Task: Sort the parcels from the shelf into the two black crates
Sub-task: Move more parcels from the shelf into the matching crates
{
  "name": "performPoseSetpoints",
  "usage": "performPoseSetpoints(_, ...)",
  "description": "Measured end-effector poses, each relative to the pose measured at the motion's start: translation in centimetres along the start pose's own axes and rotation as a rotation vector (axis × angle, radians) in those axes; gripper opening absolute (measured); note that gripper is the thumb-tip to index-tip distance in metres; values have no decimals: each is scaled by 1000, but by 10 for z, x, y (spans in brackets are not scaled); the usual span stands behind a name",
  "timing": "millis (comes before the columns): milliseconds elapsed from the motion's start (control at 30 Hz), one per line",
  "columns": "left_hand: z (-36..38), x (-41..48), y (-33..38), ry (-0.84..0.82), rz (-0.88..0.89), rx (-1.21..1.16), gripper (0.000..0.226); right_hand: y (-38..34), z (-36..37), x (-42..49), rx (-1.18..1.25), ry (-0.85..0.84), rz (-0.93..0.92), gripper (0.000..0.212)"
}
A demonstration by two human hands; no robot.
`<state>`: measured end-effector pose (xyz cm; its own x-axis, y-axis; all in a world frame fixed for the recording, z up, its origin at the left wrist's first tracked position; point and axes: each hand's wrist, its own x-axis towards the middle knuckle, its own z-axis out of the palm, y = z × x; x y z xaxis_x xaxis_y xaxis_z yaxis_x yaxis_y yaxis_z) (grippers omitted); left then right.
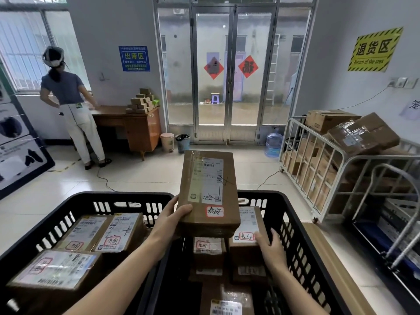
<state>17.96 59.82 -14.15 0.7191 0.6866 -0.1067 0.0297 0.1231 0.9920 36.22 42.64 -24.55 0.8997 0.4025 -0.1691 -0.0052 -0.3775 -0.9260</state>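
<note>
While the left hand (172,220) grasps the near-left corner of a taped brown parcel (208,194), thumb on its top face, that parcel is held up at the centre of the frame, over the left part of the right black crate (295,226). Lower right of centre, the right hand (271,248) lies on a labelled parcel (246,223) inside that crate, thumb touching its label; whether it clasps the box I cannot tell. At lower left, the left black crate (127,197) holds three labelled parcels (54,269).
</note>
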Motion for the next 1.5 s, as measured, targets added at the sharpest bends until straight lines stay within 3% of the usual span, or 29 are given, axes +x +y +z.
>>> performPoseSetpoints(67, 2, -1, -2, 5, -10, 2, 82, -6, -7, -4, -279, 21, -197, 81)
performPoseSetpoints(167, 5, -2, -5, 5, -15, -2, 78, -17, -12, -7, -622, -94, -425, 98)
performPoseSetpoints(333, 7, -1, -7, -11, -28, -9, 73, -14, -14, 5, -867, -197, -500, 93)
performPoseSetpoints(433, 6, 1, -8, -9, -31, -30, 59, -5, -15, 10, -894, -183, -473, 90)
performPoseSetpoints(800, 7, 3, -9, -25, -24, -19, 84, 4, -5, 6, -950, -159, -507, 83)
performPoseSetpoints(1000, 9, -7, -5, -15, -30, -15, 70, -4, -8, 2, -1004, -158, -475, 79)
performPoseSetpoints(1133, 12, -15, -1, -26, -30, -25, 47, -17, -18, -1, -1065, -186, -424, 91)
performPoseSetpoints(1233, 13, -20, 0, -28, -23, -21, 52, -31, -26, -18, -975, -184, -415, 92)
performPoseSetpoints(1300, 16, -25, 1, -39, -33, -30, 56, -47, -32, -35, -795, -153, -454, 81)
performPoseSetpoints(1400, 20, -33, 0, -50, -53, -52, 39, -71, -41, -62, -499, -130, -459, 58)
performPoseSetpoints(1500, 24, -44, -5, -68, -74, -41, 35, -80, -49, -80, -212, -166, -377, 49)
